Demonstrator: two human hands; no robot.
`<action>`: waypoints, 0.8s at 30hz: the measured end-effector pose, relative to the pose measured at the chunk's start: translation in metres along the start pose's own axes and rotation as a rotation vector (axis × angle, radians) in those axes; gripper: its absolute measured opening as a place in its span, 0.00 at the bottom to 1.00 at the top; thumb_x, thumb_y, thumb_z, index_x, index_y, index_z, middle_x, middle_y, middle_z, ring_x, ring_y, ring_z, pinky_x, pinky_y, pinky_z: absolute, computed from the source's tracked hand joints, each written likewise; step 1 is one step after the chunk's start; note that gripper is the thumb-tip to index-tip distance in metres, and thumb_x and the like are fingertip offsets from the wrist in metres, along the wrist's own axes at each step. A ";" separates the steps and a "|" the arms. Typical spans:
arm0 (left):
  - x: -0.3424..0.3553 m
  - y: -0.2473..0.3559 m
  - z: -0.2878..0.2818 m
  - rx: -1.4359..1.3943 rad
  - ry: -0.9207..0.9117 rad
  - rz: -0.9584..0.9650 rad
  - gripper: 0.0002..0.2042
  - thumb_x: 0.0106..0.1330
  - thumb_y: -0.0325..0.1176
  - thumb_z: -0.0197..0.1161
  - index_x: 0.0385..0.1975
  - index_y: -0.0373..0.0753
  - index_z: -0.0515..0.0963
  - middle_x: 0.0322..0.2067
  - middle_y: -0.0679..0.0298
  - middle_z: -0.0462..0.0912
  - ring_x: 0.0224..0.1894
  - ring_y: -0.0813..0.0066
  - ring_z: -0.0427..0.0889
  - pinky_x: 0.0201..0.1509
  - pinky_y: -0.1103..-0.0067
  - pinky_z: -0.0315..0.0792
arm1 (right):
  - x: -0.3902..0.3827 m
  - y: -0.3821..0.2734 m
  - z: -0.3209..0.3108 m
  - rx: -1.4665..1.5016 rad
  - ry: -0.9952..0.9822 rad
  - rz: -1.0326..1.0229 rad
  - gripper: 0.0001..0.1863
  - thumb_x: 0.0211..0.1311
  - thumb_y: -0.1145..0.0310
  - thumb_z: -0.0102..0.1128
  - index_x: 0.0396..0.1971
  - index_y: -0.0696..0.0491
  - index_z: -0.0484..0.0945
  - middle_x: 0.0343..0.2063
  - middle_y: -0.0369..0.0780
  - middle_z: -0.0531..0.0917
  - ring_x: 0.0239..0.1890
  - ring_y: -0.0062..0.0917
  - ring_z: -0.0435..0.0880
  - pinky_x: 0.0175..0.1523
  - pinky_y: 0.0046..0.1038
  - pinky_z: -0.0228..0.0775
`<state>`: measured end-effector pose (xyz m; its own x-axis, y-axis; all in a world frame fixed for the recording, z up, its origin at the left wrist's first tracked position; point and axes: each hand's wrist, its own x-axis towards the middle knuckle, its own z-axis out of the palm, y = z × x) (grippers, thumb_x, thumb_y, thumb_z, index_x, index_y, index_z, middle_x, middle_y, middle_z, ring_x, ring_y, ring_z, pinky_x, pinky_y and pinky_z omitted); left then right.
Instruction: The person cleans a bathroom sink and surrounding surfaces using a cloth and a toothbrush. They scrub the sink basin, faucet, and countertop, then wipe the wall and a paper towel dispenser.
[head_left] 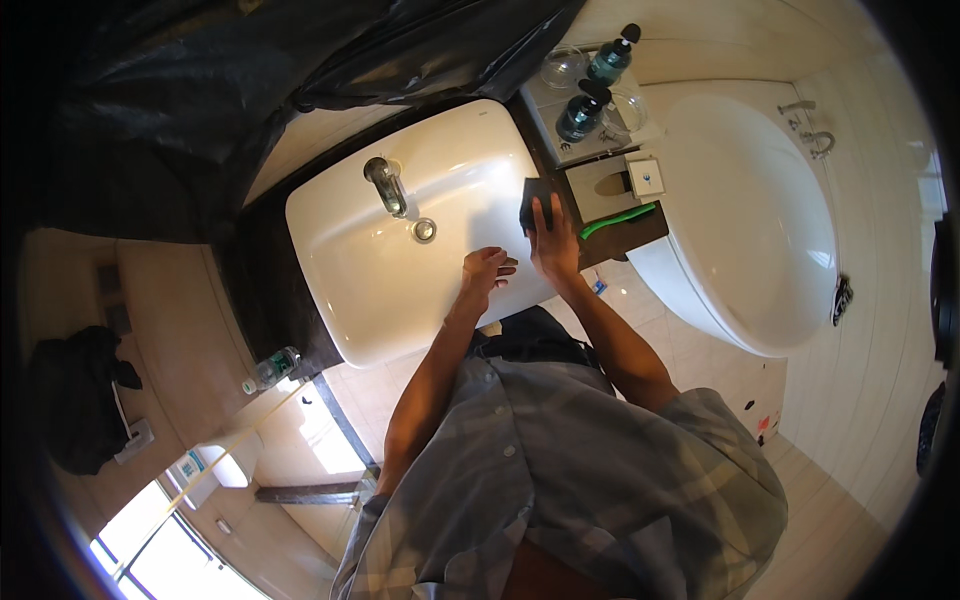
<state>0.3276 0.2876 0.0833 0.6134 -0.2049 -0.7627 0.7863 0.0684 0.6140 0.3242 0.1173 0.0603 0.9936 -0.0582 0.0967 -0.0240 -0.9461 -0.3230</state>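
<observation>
My right hand [553, 243] has its fingers over a small black box-shaped thing [534, 192] at the right rim of the white sink [330, 300]. The exact kind of this black thing does not show. To its left, my left hand [484, 270] is above the front right part of the basin, fingers curled in a pinch. Something small and dark shows at its fingertips, too small to name. A metal faucet [380, 185] stands at the back of the basin, with a round drain [424, 231] below it.
Right of the sink are a bright green toothbrush-like stick [618, 220], a white box [646, 176], two dark pump bottles [578, 118] [609, 62] and clear glass bowls [626, 112]. A white bathtub [760, 220] stands farther right. A plastic bottle [271, 370] lies left.
</observation>
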 end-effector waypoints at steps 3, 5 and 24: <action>-0.010 -0.006 -0.003 0.061 -0.026 -0.002 0.15 0.68 0.36 0.56 0.48 0.33 0.73 0.35 0.60 0.85 0.34 0.73 0.84 0.32 0.78 0.72 | -0.041 0.011 0.004 0.184 0.029 0.151 0.34 0.61 0.64 0.58 0.67 0.47 0.56 0.61 0.51 0.64 0.50 0.50 0.74 0.47 0.46 0.73; -0.015 -0.015 -0.013 0.066 -0.061 0.011 0.15 0.68 0.36 0.55 0.48 0.33 0.73 0.35 0.60 0.85 0.34 0.73 0.84 0.32 0.79 0.72 | -0.062 0.018 0.003 0.336 0.051 0.249 0.33 0.63 0.62 0.56 0.66 0.53 0.58 0.53 0.55 0.73 0.49 0.51 0.77 0.49 0.43 0.72; -0.075 -0.067 -0.050 0.243 -0.161 -0.017 0.09 0.68 0.32 0.55 0.41 0.35 0.78 0.33 0.62 0.84 0.32 0.77 0.83 0.27 0.83 0.70 | -0.010 0.046 0.042 0.889 -0.234 0.774 0.39 0.67 0.38 0.40 0.56 0.62 0.71 0.56 0.51 0.74 0.56 0.35 0.74 0.59 0.34 0.65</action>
<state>0.2327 0.3472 0.0889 0.5655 -0.3577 -0.7431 0.7439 -0.1678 0.6469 0.3176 0.0879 0.0047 0.7474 -0.3678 -0.5532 -0.6303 -0.1296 -0.7654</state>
